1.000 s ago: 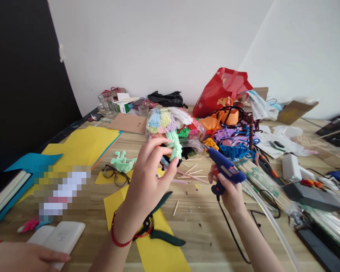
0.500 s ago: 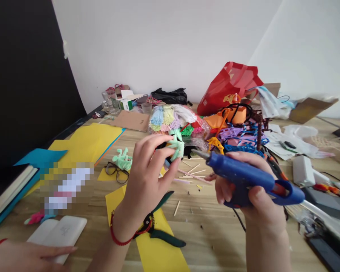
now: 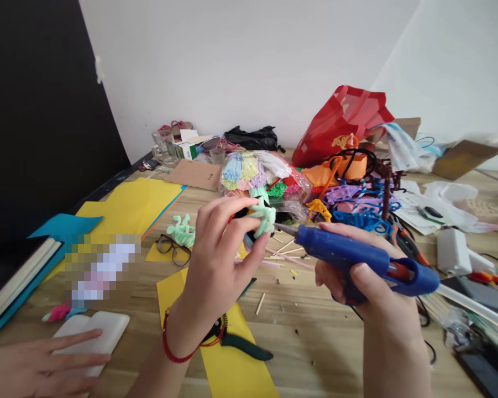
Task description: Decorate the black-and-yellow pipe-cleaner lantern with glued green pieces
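My left hand (image 3: 221,249) pinches a small mint-green pipe-cleaner piece (image 3: 266,216) with dark and yellow parts, partly hidden behind my fingers. Wrapped round a blue hot glue gun (image 3: 340,246), my right hand (image 3: 373,282) points its metal nozzle left. The nozzle tip is at the right side of the green piece; whether it touches, I cannot tell. A clear glue stick (image 3: 472,301) trails from the gun's back. Below my left wrist, dark green-handled pruning shears (image 3: 246,345) rest on yellow paper (image 3: 219,309).
Another person's hand (image 3: 45,359) lies over a white case (image 3: 103,326) at lower left. Behind my hands are a bag of coloured pipe cleaners (image 3: 249,171), a red bag (image 3: 344,121) and glasses (image 3: 174,249). Pliers (image 3: 410,243) lie at right, thin sticks (image 3: 288,251) mid-table.
The glue gun has moved left, bringing its nozzle up to the green piece. The other person's hand has shifted and spread over the white case. The view has turned slightly.
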### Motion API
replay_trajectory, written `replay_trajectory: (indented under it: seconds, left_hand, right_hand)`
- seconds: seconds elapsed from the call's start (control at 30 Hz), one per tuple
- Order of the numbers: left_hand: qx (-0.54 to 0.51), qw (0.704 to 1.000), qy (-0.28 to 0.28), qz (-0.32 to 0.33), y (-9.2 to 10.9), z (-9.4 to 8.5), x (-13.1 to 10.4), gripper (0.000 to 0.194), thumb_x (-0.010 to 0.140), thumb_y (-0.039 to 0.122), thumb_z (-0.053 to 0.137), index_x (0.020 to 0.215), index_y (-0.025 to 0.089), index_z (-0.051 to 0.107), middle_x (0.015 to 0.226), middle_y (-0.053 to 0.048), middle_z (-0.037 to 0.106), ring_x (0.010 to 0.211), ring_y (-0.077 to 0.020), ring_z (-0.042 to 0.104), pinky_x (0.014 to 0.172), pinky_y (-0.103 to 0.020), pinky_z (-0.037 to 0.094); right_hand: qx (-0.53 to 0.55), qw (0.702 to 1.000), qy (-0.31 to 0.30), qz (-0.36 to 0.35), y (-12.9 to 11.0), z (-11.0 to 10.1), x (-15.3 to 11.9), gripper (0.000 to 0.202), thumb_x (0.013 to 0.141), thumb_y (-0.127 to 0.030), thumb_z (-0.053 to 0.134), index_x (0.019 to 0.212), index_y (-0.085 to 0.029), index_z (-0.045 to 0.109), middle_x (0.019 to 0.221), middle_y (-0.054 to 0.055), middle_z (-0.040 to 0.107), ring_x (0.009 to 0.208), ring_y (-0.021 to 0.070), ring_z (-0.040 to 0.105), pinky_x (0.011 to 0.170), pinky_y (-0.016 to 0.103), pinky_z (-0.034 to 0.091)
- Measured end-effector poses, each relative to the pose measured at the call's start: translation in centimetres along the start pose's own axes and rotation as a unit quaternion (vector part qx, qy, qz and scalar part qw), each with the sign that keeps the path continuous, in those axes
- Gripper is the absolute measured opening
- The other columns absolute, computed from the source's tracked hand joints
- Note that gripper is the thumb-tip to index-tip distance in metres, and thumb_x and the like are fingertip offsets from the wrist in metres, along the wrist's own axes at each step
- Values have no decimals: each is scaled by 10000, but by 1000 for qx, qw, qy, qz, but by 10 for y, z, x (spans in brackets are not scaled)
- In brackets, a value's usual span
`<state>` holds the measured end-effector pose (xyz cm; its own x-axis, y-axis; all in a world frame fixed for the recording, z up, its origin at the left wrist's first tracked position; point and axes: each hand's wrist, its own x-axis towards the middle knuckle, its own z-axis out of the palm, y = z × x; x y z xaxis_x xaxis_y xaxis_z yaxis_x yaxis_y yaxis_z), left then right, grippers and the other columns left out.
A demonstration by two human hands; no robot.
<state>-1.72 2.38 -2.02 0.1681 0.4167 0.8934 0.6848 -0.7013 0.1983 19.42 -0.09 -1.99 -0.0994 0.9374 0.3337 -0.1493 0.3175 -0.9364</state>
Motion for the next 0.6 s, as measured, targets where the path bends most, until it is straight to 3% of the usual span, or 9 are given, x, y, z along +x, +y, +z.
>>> replay_trajectory:
  seconds: [0.6]
  left_hand:
    - [3,1000,-3,6,2,0,0,182,871,108,695,971,208,581,1170,-99,679,1146,-239,606,1008,-445,499]
  right_hand:
    - [-9,1000,15,22,-5,4,1,370,792,-518,786,1121,-355,741,551,-53,632,418,104,468,490,304,502]
